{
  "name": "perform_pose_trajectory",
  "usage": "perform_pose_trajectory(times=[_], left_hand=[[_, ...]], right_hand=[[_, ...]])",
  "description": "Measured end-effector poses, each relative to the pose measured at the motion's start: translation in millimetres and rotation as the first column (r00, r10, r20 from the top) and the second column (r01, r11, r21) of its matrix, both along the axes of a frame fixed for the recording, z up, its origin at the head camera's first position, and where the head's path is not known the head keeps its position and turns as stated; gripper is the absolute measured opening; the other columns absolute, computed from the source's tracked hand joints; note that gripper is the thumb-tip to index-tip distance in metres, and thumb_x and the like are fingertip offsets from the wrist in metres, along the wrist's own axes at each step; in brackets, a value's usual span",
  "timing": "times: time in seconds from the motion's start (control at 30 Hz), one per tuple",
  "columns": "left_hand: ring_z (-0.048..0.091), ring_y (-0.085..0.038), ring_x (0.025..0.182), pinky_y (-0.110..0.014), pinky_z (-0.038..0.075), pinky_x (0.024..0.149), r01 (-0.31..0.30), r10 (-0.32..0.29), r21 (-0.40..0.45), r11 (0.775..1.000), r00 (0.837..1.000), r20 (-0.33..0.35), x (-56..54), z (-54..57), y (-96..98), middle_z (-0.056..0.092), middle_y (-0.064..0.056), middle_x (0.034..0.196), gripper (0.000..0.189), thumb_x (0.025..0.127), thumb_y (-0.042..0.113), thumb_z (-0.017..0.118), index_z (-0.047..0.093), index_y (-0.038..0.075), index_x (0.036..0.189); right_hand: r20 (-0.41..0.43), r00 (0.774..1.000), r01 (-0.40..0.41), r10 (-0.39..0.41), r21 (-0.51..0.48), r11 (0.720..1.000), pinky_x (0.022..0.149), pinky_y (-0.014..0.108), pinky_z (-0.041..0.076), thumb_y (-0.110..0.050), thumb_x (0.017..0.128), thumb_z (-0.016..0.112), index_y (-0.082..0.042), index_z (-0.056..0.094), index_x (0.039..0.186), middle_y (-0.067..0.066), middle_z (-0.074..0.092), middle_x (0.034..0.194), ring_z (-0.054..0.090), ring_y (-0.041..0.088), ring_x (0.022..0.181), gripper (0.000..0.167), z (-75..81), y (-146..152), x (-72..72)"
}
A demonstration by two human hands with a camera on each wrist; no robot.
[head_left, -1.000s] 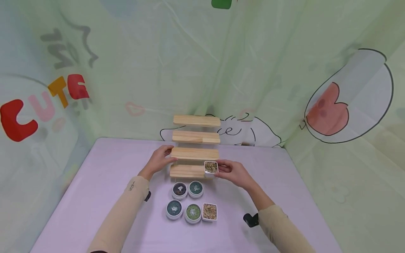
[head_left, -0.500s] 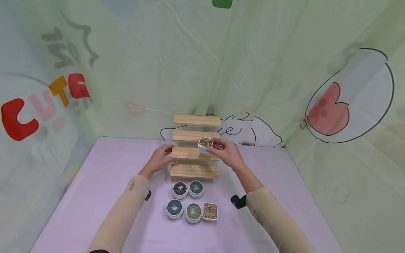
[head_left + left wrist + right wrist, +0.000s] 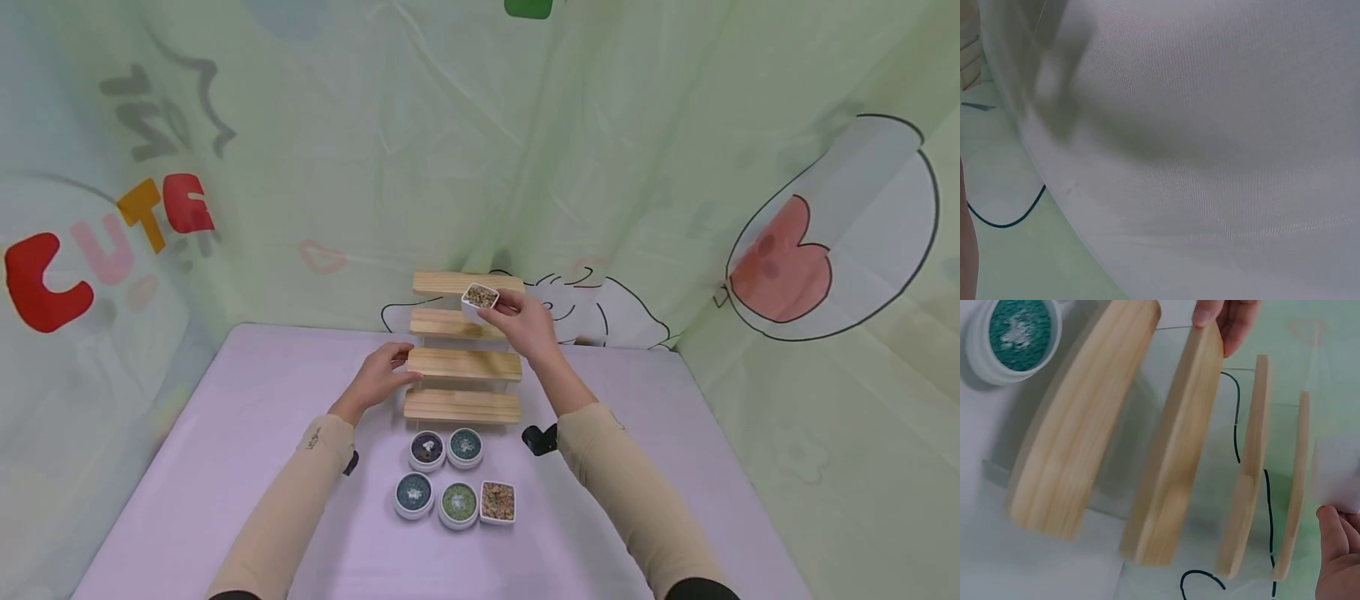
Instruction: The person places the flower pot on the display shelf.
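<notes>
My right hand (image 3: pixel 528 327) pinches a small white square pot (image 3: pixel 478 302) topped with tan gravel. It holds the pot in the air before the upper planks of a tiered wooden shelf stand (image 3: pixel 461 364). In the right wrist view, the pale pot (image 3: pixel 1338 469) shows beside the end plank, with the fingers at its base. My left hand (image 3: pixel 375 382) grips the left end of the second plank from the bottom. In the right wrist view, its thumb lies on the edge and its fingers sit behind. Only cloth and a sliver of skin show in the left wrist view.
In front of the stand are round white pots with dark (image 3: pixel 427 449), teal (image 3: pixel 465 447), blue-grey (image 3: pixel 413 494) and green (image 3: pixel 457 503) tops. A square gravel pot (image 3: pixel 497 502) stands beside them on the lilac tablecloth (image 3: pixel 615 500). A printed curtain (image 3: pixel 337 167) hangs behind.
My right hand has lifted the square pot off the bottom plank, moving it up and slightly left to the upper planks. The left hand has stayed on the stand.
</notes>
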State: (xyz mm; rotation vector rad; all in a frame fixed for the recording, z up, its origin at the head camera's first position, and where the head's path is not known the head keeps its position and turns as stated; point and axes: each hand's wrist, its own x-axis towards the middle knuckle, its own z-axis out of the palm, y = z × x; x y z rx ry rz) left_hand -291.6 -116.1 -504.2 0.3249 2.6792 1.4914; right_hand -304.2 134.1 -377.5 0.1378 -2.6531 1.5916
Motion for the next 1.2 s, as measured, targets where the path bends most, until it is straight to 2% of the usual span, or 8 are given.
perform_pose_trajectory(times=[0.13,0.27,0.37,0.6,0.77,1.2], left_hand=[[0.052,-0.033,0.126,-0.036,0.046,0.109,-0.001,0.001,0.005,1.000,1.000,0.008,-0.2,0.7,0.2,0.052,-0.022,0.134,0.068,0.083,0.017,0.080,0.047,-0.006,0.138],[0.052,-0.033,0.126,-0.036,0.045,0.109,-0.001,0.001,0.008,1.000,1.000,0.009,0.6,1.7,0.1,0.051,-0.022,0.134,0.068,0.083,0.017,0.079,0.047,-0.007,0.138],[0.052,-0.033,0.125,-0.036,0.045,0.109,0.004,-0.004,0.010,1.000,1.000,0.002,1.1,1.7,-0.2,0.051,-0.023,0.134,0.067,0.084,0.016,0.079,0.047,-0.007,0.137],[0.052,-0.033,0.125,-0.036,0.045,0.109,0.007,-0.007,0.014,1.000,1.000,-0.004,0.0,0.3,-0.7,0.052,-0.023,0.134,0.067,0.084,0.016,0.079,0.047,-0.007,0.137],[0.052,-0.033,0.126,-0.037,0.046,0.108,0.016,-0.016,0.013,1.000,1.000,0.000,-1.4,0.5,-1.3,0.051,-0.023,0.136,0.067,0.084,0.017,0.078,0.046,-0.007,0.138],[0.052,-0.033,0.124,-0.037,0.046,0.108,0.019,-0.019,0.005,1.000,1.000,0.000,-2.9,0.2,-1.6,0.051,-0.022,0.136,0.067,0.084,0.018,0.078,0.047,-0.007,0.138]], right_hand=[[-0.016,1.000,0.007,-0.007,-0.016,1.000,0.093,0.030,0.057,-0.029,0.085,0.078,-0.003,0.060,0.131,0.012,0.065,0.125,0.063,0.019,0.114,0.056,6.0,-9.5,-9.7],[-0.063,0.998,0.015,-0.014,0.020,1.000,0.090,0.030,0.058,-0.029,0.085,0.078,-0.005,0.063,0.128,0.011,0.067,0.122,0.064,0.018,0.112,0.052,10.4,-18.1,-17.8],[-0.076,0.997,0.019,-0.018,0.013,1.000,0.089,0.029,0.059,-0.026,0.086,0.077,-0.001,0.061,0.130,0.014,0.066,0.122,0.064,0.020,0.112,0.053,12.0,-24.1,-22.6],[-0.067,0.997,0.037,-0.040,-0.047,0.998,0.088,0.028,0.059,-0.018,0.086,0.077,0.004,0.059,0.130,0.019,0.065,0.120,0.065,0.024,0.111,0.053,8.9,-35.6,-32.6],[-0.061,0.996,0.066,-0.068,-0.038,0.997,0.088,0.027,0.059,-0.020,0.086,0.077,0.002,0.061,0.128,0.017,0.066,0.119,0.065,0.022,0.110,0.050,5.8,-41.8,-39.1],[-0.014,0.994,0.106,-0.106,-0.026,0.994,0.093,0.028,0.056,-0.024,0.088,0.076,0.000,0.057,0.134,0.014,0.065,0.125,0.063,0.021,0.113,0.056,2.7,-53.3,-49.6]])
